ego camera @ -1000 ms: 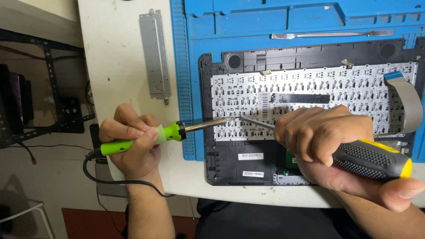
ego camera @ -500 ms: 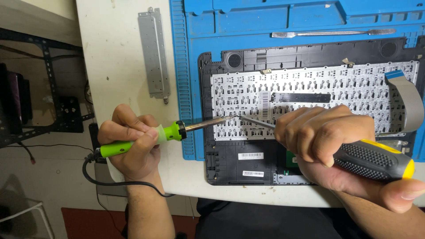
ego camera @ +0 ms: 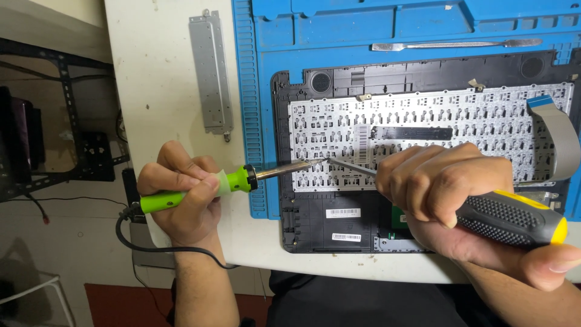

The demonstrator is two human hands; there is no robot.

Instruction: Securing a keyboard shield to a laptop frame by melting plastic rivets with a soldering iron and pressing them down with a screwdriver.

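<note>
My left hand (ego camera: 181, 197) grips a green-handled soldering iron (ego camera: 233, 181) whose metal tip reaches right onto the back of a silver keyboard plate (ego camera: 423, 130). My right hand (ego camera: 451, 194) is closed around a screwdriver with a black and yellow handle (ego camera: 514, 218); its thin shaft (ego camera: 351, 166) points left and meets the iron's tip on the plate. The keyboard plate sits inside a black laptop top case (ego camera: 315, 218) lying upside down on a blue work mat (ego camera: 254, 121).
A grey metal bracket (ego camera: 210, 72) lies on the white table (ego camera: 157, 91) left of the mat. A thin metal pry tool (ego camera: 454, 44) rests on the mat's far part. A grey ribbon cable (ego camera: 560, 136) curls at the keyboard's right. A black cord (ego camera: 139, 236) hangs from the iron.
</note>
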